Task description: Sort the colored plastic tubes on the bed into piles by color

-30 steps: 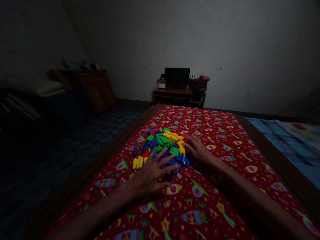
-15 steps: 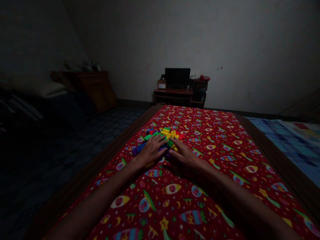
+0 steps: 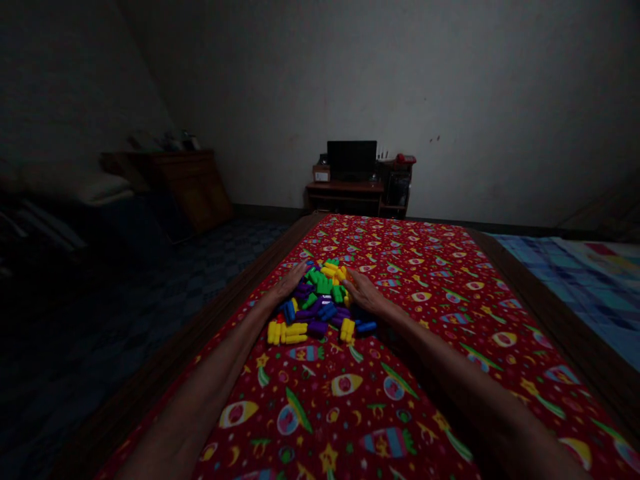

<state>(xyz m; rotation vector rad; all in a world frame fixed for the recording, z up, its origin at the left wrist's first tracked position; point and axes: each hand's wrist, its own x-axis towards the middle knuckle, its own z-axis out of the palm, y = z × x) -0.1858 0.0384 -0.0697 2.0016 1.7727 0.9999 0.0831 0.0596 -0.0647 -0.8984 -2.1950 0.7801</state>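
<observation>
A loose heap of small plastic toy blocks [image 3: 324, 285] in green, yellow, purple and blue lies on a red patterned cloth [image 3: 420, 267]. At the heap's left edge rests my left hand [image 3: 290, 281], fingers stretched forward along the blocks. My right hand [image 3: 365, 292] is on the opposite side, its fingers extended and touching or close to the yellow blocks. Neither hand is closed around a block. Nearest to me in the heap are yellow blocks [image 3: 287, 333], a purple block [image 3: 317, 329] and a blue block [image 3: 367, 327].
Beyond the cloth's far end stands a desk [image 3: 345, 189] with a dark monitor [image 3: 352, 160]. A wooden cabinet [image 3: 193, 183] is at the left, above a checkered floor [image 3: 220, 250]. Blue plaid fabric [image 3: 560, 273] lies to the right.
My hands have moved apart, from over the blocks to either side. More of the heap shows, including yellow, purple and blue blocks at its near edge.
</observation>
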